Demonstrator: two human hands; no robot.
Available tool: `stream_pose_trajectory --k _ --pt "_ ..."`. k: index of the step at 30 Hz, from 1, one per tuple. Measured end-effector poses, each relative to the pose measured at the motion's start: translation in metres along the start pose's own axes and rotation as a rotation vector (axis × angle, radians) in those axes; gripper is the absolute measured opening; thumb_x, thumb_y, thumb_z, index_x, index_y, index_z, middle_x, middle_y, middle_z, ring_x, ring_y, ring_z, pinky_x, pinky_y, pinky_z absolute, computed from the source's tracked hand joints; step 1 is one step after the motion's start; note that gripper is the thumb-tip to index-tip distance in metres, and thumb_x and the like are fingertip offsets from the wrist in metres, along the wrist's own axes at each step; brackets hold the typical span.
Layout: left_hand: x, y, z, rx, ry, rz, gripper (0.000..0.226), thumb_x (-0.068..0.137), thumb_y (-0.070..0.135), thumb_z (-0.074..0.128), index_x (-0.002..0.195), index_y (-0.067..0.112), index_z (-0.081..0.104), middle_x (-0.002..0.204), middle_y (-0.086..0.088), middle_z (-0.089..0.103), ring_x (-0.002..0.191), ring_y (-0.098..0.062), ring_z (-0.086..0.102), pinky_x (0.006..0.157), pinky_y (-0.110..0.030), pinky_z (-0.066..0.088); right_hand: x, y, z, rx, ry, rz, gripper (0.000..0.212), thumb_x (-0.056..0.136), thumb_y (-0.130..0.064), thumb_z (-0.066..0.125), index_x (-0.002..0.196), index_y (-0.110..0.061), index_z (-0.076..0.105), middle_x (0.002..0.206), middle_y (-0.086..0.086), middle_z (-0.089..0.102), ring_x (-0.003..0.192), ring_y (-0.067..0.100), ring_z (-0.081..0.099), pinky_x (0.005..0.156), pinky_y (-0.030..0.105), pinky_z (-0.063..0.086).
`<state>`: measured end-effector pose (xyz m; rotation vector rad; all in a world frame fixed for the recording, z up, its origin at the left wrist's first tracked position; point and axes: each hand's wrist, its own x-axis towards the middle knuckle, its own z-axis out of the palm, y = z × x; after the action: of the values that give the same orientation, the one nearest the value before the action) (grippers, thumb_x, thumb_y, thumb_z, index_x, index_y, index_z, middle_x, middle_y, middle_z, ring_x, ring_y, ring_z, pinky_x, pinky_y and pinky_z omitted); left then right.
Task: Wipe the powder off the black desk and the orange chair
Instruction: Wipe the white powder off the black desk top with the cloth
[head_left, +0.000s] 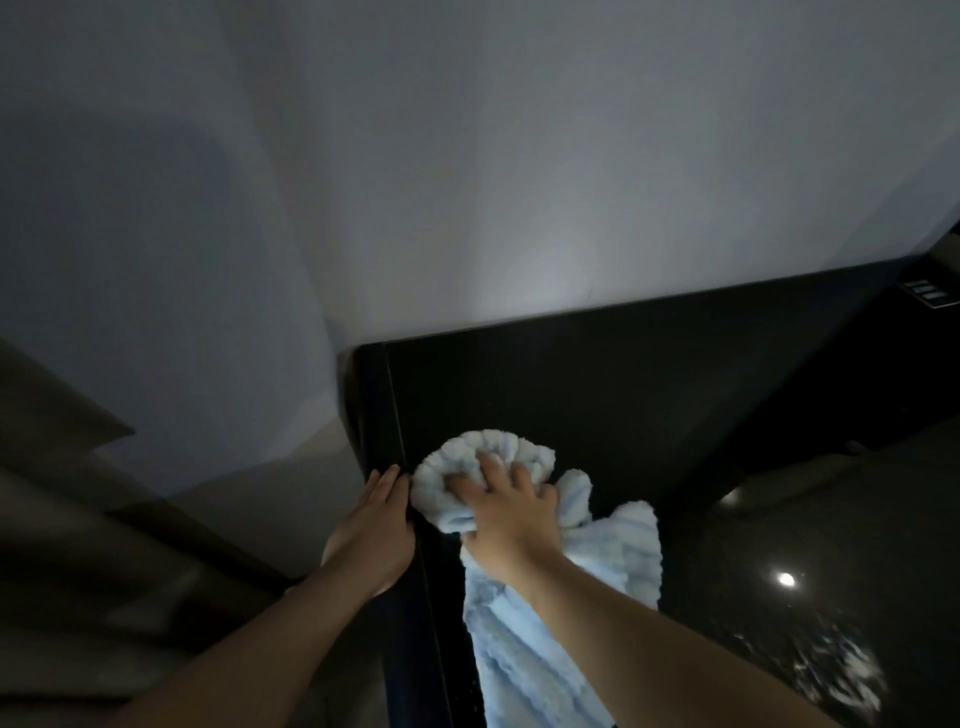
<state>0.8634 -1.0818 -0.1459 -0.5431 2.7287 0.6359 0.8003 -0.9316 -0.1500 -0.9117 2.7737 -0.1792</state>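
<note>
Right hand (511, 506), fingers curled, gripping bunched pale-blue towel (524, 613) on black bench (623, 395) near left edge. Left hand (376, 525), fingers straight together, resting along that edge. White powder (836, 670) at lower right.

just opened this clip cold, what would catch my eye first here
The pale blue towel stands out most, bunched under the right hand near the left edge of the black desk. Next, the left hand rests flat along that desk edge, beside the towel. White powder smears the glossy top at lower right.
</note>
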Motion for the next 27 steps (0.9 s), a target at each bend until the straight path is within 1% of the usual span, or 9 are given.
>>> stream_pose_trajectory --k 2,6,8,10,13,15,22,24,27 --pt "-0.006 0.001 0.000 0.031 -0.034 0.005 0.059 0.100 0.021 0.031 0.151 0.014 0.003 0.159 0.000 -0.007 0.146 -0.016 -0.007 0.117 -0.030 0.006 -0.007 0.021 -0.004 -0.047 0.020 0.028 0.051 0.086 -0.034 0.051 0.132 -0.044 0.031 0.153 -0.005 0.016 0.131 0.031 0.026 0.097 0.051 0.030" --pt "-0.015 0.012 -0.002 0.096 -0.092 -0.016 0.060 0.101 0.024 0.029 0.150 0.012 -0.002 0.159 -0.003 -0.011 0.146 -0.021 -0.008 0.118 -0.034 0.010 -0.027 0.065 -0.020 -0.048 -0.004 0.346 0.056 0.086 -0.037 0.052 0.136 -0.040 0.026 0.148 -0.004 0.021 0.127 0.030 0.032 0.095 0.049 0.035" --pt "-0.019 0.018 0.000 0.106 -0.100 -0.025 0.060 0.101 0.022 0.029 0.150 0.010 -0.004 0.158 -0.005 -0.012 0.146 -0.022 -0.009 0.119 -0.035 0.010 -0.032 0.062 -0.026 -0.002 0.073 0.433 0.060 0.085 -0.038 0.052 0.138 -0.039 0.025 0.146 -0.001 0.025 0.123 0.031 0.036 0.093 0.048 0.036" --pt "-0.020 0.022 0.002 0.095 -0.087 -0.046 0.060 0.100 0.017 0.029 0.150 0.009 -0.005 0.158 -0.005 -0.013 0.146 -0.022 -0.010 0.119 -0.035 0.009 -0.035 0.036 -0.024 0.067 0.152 0.355 0.064 0.083 -0.039 0.051 0.140 -0.044 0.022 0.149 0.001 0.022 0.125 0.033 0.035 0.094 0.049 0.035" --pt "-0.023 0.025 0.007 0.080 -0.049 -0.065 0.062 0.097 0.011 0.030 0.150 0.009 -0.003 0.158 -0.004 -0.011 0.146 -0.021 -0.011 0.119 -0.034 0.010 -0.046 -0.007 0.002 0.118 0.013 0.148 0.067 0.086 -0.037 0.050 0.140 -0.049 0.012 0.157 -0.003 0.002 0.139 0.033 0.012 0.103 0.058 0.019" --pt "-0.026 0.026 0.011 0.072 -0.028 -0.065 0.063 0.097 0.012 0.031 0.150 0.011 -0.002 0.159 -0.003 -0.010 0.146 -0.020 -0.011 0.119 -0.034 0.010 -0.052 -0.005 0.009 0.088 -0.026 0.117 0.064 0.088 -0.035 0.051 0.139 -0.049 0.015 0.158 -0.006 -0.001 0.141 0.032 0.006 0.104 0.058 0.016" --pt "-0.039 0.015 0.024 -0.037 -0.017 0.022 0.066 0.097 0.014 0.034 0.150 0.016 -0.003 0.159 0.000 -0.006 0.146 -0.017 -0.010 0.117 -0.030 0.006 -0.055 0.050 -0.021 -0.078 0.089 0.385 0.064 0.087 -0.030 0.051 0.142 -0.036 0.020 0.152 0.001 0.017 0.128 0.032 0.031 0.098 0.052 0.028" --pt "-0.040 0.010 0.027 -0.069 0.002 0.051 0.066 0.096 0.014 0.036 0.151 0.016 -0.001 0.159 0.000 -0.005 0.145 -0.015 -0.010 0.116 -0.028 0.004 -0.054 0.027 -0.015 -0.007 0.141 0.257 0.062 0.086 -0.028 0.049 0.140 -0.042 0.023 0.155 0.003 0.013 0.130 0.032 0.027 0.098 0.052 0.024" --pt "-0.040 0.003 0.028 -0.187 0.000 0.063 0.067 0.095 0.012 0.039 0.151 0.016 0.002 0.159 0.003 -0.001 0.144 -0.009 -0.010 0.117 -0.027 0.003 -0.059 -0.014 0.008 0.067 0.017 0.026 0.065 0.087 -0.027 0.051 0.139 -0.047 0.016 0.157 -0.002 0.001 0.138 0.033 0.012 0.103 0.056 0.014"
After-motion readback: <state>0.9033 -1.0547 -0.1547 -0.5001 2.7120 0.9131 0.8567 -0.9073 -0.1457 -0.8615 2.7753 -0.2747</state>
